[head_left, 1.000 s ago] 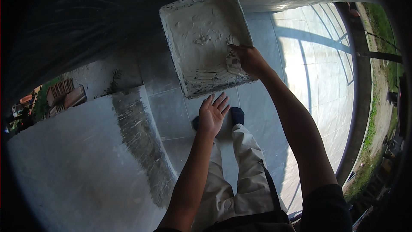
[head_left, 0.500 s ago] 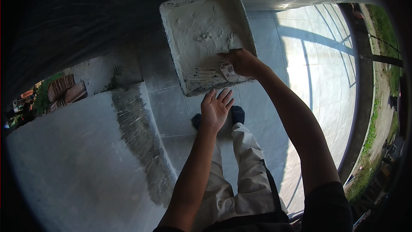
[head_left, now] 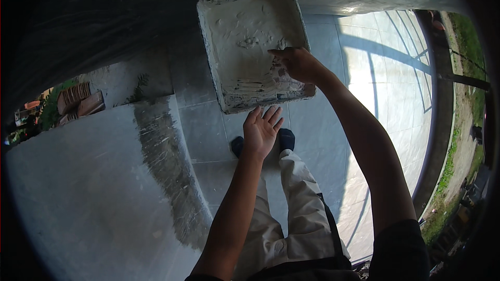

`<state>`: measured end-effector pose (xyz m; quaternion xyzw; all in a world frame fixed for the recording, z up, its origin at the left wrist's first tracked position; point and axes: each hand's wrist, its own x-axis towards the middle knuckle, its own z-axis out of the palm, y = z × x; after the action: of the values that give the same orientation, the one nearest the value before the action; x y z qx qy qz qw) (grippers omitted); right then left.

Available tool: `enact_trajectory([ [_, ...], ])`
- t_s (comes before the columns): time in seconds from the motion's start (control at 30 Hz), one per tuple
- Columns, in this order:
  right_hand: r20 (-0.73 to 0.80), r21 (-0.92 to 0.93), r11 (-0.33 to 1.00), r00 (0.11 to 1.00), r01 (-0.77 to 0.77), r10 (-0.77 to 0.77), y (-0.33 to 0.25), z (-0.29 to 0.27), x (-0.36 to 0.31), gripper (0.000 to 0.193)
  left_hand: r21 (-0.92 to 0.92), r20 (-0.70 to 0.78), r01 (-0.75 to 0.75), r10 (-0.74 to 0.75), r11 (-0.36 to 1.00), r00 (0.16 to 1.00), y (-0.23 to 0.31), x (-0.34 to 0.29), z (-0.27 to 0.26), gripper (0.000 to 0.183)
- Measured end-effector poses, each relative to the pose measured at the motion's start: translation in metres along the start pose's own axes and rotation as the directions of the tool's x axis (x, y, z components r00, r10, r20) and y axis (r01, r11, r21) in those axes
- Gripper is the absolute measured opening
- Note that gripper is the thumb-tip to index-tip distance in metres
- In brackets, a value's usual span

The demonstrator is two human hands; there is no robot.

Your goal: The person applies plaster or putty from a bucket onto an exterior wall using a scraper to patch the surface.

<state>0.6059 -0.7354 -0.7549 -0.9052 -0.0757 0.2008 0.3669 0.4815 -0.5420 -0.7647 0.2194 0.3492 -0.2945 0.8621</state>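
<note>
A large rectangular tub [head_left: 213, 80], its rim crusted with dried plaster, holds wet whitish plaster [head_left: 237, 47]. Over its right half, my right hand [head_left: 299, 66] is closed, with the index finger stretched out over the plaster. Under that hand shows part of a plaster-smeared flat scraper [head_left: 279, 74]; its handle is hidden in the grip. My left hand [head_left: 261, 132] is palm up by the near rim, fingers spread and holding nothing. Its fingertips lie close to the rim; whether they touch it I cannot tell.
My feet in dark socks [head_left: 287, 139] stand on grey floor tiles [head_left: 208, 135]. At the left lies a pale slab-like surface [head_left: 94, 177] with a rough dark strip [head_left: 169, 171]. Stacked reddish tiles [head_left: 80, 101] are beyond it. Sunlight falls on the floor at right, beside a dark frame [head_left: 440, 99].
My right hand has shifted slightly right, and the scraper under it shows at a different angle, less of its face visible. My left hand has hardly moved.
</note>
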Motion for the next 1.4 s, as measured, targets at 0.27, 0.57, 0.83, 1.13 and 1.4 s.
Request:
enact_trajectory([
  [0.27,-0.217,-0.248,0.950,0.945,0.188,-0.244,0.028,0.008,-0.006,0.046,0.014,-0.003,-0.001,0.001,1.000,1.000,-0.008,0.001,0.003,0.065],
  [0.57,-0.114,-0.169,0.975,0.980,0.143,-0.164,0.028,0.013,-0.008,0.044,0.014,0.017,-0.007,0.007,1.000,1.000,-0.006,0.002,0.005,0.064],
  [0.83,-0.142,-0.169,0.977,0.978,0.130,-0.154,0.026,0.020,-0.016,0.044,-0.024,0.006,-0.001,0.001,1.000,1.000,-0.005,0.001,0.009,0.067],
  [1.13,-0.094,-0.096,0.990,0.989,0.105,-0.114,0.028,0.025,-0.018,0.048,-0.035,0.012,-0.008,0.008,0.999,1.000,-0.007,0.001,0.008,0.069],
  [1.4,0.055,-0.149,0.976,0.986,0.161,-0.154,0.033,0.027,-0.005,0.051,-0.019,0.032,-0.020,0.021,1.000,0.999,-0.009,0.001,0.008,0.071],
])
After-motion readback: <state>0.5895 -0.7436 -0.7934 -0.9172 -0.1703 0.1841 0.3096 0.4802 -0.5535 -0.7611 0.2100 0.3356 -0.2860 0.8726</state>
